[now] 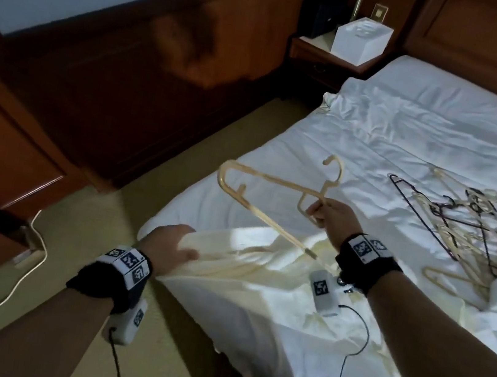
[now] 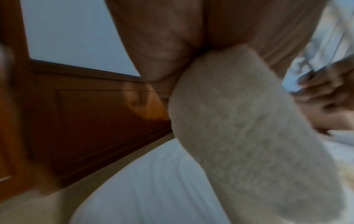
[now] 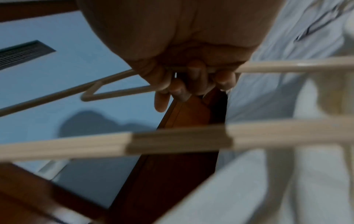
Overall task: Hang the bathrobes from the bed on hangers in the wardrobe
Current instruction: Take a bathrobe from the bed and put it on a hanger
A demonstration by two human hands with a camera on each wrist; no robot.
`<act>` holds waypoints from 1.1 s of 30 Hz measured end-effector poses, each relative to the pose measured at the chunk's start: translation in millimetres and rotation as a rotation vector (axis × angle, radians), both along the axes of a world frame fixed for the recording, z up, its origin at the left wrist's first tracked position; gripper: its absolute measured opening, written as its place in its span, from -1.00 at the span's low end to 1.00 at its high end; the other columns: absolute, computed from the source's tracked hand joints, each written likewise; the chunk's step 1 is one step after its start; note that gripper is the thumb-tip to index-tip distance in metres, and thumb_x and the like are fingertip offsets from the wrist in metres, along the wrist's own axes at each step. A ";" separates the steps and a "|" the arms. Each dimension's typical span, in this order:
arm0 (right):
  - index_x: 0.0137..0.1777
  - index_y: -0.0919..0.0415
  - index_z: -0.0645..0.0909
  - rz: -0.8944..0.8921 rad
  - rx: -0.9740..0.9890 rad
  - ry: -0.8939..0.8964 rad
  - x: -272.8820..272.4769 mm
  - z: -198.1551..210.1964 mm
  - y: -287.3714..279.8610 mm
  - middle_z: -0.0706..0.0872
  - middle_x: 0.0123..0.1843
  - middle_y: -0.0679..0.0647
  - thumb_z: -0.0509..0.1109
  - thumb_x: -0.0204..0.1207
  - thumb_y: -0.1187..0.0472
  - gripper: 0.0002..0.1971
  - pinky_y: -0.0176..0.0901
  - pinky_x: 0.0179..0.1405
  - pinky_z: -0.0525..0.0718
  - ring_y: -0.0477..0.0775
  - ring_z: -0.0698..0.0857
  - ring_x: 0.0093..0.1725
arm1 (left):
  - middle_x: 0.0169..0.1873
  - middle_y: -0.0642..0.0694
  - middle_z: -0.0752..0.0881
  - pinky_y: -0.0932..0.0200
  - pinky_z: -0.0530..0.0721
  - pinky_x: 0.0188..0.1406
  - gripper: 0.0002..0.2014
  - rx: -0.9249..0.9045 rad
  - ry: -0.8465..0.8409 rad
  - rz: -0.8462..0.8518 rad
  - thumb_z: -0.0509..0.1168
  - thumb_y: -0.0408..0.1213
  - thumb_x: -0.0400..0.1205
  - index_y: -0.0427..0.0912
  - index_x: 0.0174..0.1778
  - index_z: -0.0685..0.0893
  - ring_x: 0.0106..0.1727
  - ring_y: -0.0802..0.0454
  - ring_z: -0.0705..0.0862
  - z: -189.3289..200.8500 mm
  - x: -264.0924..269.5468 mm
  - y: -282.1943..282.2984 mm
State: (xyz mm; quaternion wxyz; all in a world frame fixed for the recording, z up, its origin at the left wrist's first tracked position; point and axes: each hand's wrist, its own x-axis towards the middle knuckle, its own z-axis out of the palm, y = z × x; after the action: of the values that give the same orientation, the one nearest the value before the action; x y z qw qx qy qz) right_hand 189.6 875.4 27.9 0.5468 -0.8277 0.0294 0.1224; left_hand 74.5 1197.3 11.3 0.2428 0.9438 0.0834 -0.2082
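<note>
Cream, soft terry bathrobe (image 1: 229, 263) lies crumpled at bed (image 1: 377, 136) corner; left hand (image 1: 173, 243) clutches bunched edge, probably collar. Right hand (image 1: 333, 218) pinches light, stiff cream plastic hanger (image 1: 260, 183) below hook. Robe floppy, bulky: grip shoulders.

Both arms reach forward, left hand (image 1: 172, 246) clenched with fingers curled, right hand (image 1: 331, 218) raised, fingers pinched.

Dim room, bright patch on the bed (image 1: 264, 248), soft blur in both wrist views, bowed edges.
</note>
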 end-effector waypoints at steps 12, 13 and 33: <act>0.06 -0.04 0.64 0.527 -0.904 -0.084 -18.8 0.2 -27.4 0.74 -0.14 0.04 0.16 0.62 -0.18 -0.69 -0.14 -0.07 0.54 0.17 0.71 0.01 | -0.09 0.07 0.74 0.16 0.57 -0.09 -0.84 -0.475 -0.363 0.435 0.23 -0.24 0.71 0.09 -0.05 0.69 0.00 0.08 0.67 41.8 -16.7 -26.4; 0.26 -0.15 0.56 0.523 -0.814 -0.081 -22.3 -1.3 -13.6 0.70 -0.25 -0.04 0.25 0.60 -0.14 -0.72 -0.17 -0.12 0.52 0.10 0.71 -0.08 | -0.18 0.12 0.75 0.22 0.61 -0.16 -0.83 -0.545 -0.379 0.423 0.23 -0.25 0.70 0.08 -0.11 0.70 -0.09 0.17 0.69 50.2 -14.5 -38.3; -0.30 0.16 0.63 0.161 -0.723 -0.467 14.3 187.4 -78.4 0.68 -0.38 0.02 0.23 0.32 -0.05 -0.71 -0.06 -0.32 0.57 0.11 0.63 -0.30 | -0.16 0.02 0.68 0.19 0.61 -0.23 -0.82 -0.444 -0.875 -0.048 0.23 -0.35 0.58 0.02 -0.08 0.39 -0.19 0.08 0.68 130.1 105.1 -144.1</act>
State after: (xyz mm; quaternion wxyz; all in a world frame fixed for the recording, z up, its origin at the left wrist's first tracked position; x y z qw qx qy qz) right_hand 203.9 797.0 215.3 0.2027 -0.9710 -0.1187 -0.0440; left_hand 179.6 1053.2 141.4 0.4454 0.8700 -0.0944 0.1894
